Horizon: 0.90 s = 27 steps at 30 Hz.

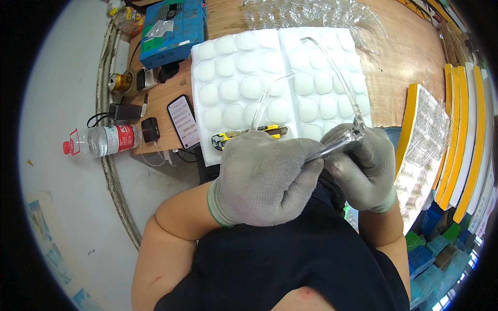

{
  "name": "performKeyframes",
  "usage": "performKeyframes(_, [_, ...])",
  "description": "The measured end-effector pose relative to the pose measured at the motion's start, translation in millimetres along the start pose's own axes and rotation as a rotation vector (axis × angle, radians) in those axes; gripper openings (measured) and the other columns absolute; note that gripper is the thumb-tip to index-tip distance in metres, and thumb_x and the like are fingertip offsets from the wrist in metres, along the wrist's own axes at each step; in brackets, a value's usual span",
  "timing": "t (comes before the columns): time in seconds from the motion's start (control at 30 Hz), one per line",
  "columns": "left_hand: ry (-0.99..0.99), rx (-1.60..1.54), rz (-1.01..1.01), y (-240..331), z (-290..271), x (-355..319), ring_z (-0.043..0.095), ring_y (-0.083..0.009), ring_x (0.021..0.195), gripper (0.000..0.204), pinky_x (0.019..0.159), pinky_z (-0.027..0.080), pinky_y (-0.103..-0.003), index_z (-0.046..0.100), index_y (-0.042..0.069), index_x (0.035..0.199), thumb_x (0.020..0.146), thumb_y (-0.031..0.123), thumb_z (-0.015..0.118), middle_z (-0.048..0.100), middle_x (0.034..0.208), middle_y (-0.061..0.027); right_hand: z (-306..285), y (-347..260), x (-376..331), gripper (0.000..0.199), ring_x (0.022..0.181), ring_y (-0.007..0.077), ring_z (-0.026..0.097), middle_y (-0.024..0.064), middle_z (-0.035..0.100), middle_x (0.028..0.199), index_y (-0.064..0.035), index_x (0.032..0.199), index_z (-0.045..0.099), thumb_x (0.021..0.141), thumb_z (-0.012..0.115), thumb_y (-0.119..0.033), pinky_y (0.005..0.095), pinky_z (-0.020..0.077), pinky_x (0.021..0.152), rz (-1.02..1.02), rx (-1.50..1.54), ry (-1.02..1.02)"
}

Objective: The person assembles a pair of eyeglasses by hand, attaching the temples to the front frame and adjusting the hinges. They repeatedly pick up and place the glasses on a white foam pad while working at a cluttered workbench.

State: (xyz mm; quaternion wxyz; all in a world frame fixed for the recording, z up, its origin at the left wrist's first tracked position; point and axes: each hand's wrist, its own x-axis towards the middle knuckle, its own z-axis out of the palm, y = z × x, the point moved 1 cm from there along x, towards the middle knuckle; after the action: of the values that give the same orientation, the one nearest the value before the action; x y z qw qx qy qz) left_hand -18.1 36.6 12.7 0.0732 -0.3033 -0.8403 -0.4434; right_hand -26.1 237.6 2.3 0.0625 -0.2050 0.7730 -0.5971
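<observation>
A pair of clear-framed eyeglasses (340, 78) is held up in front of my chest, its two temple arms pointing away from me over the white padded sheet (285, 52). My left hand (267, 179), in a grey knit glove, closes on the near side of the frame and hides much of it. Gloved alike, my right hand (365, 168) pinches the frame by the hinge of the right temple. Just beyond my left hand, a yellow-and-black hand tool (233, 135) lies on the sheet, partly covered.
A lit phone (183, 122) and a black charger (150, 129) with cables lie left of the sheet. A blue box (174, 33) sits behind them. A plastic bottle (104, 141) is at far left. Clear wrappings (311, 14) lie beyond; yellow-edged panels (408, 122) stand right.
</observation>
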Motion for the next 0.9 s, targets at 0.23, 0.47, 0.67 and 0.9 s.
performKeyframes(0.23, [-0.05, 0.0, -0.07, -17, 12, 5, 0.062, -0.026, 0.051, 0.011, 0.052, 0.048, -0.035, 0.068, -0.001, 0.093, 0.084, 0.006, 0.067, 0.06, 0.06, -0.0108, -16, 7, 10, 0.029, 0.055, 0.018, 0.06, 0.0081, 0.06, 0.066, 0.0001, 0.08, 0.069, 0.087, 0.078, -0.026, 0.0286, 0.0468, 0.053, -0.003, -0.29, -0.012])
performKeyframes(0.47, [-0.557, 0.249, -0.049, -7, 16, 17, 0.063, -0.0274, 0.049, 0.017, 0.049, 0.049, -0.036, 0.068, 0.008, 0.084, 0.087, 0.025, 0.07, 0.06, 0.057, -0.009, -25, 19, -16, 0.051, 0.111, 0.0308, 0.059, 0.0178, 0.059, 0.111, -0.0056, 0.108, 0.061, 0.069, 0.088, -0.023, 0.0503, 0.0479, 0.098, -0.238, -0.533, 0.083])
performKeyframes(0.67, [-0.06, 0.035, -0.311, -103, 27, 68, 0.07, -0.0321, 0.077, 0.03, 0.075, 0.055, -0.039, 0.072, 0.0, 0.103, 0.096, 0.028, 0.061, 0.071, 0.088, -0.0207, -35, 25, -17, 0.01, 0.07, 0.0276, 0.065, 0.0074, 0.061, 0.069, -0.0063, 0.081, 0.068, 0.075, 0.073, -0.012, 0.0516, 0.0467, 0.101, -0.169, -0.367, -0.113])
performKeyframes(0.9, [-0.223, 0.629, -0.58, -166, 57, 74, 0.066, -0.0333, 0.103, 0.041, 0.09, 0.053, -0.044, 0.063, 0.0, 0.116, 0.09, 0.031, 0.071, 0.065, 0.11, -0.0208, -32, 25, -24, 0.028, 0.081, 0.0235, 0.071, 0.0136, 0.071, 0.083, 0.0008, 0.109, 0.065, 0.081, 0.064, -0.004, 0.046, 0.0519, 0.097, -0.079, -0.129, 0.134])
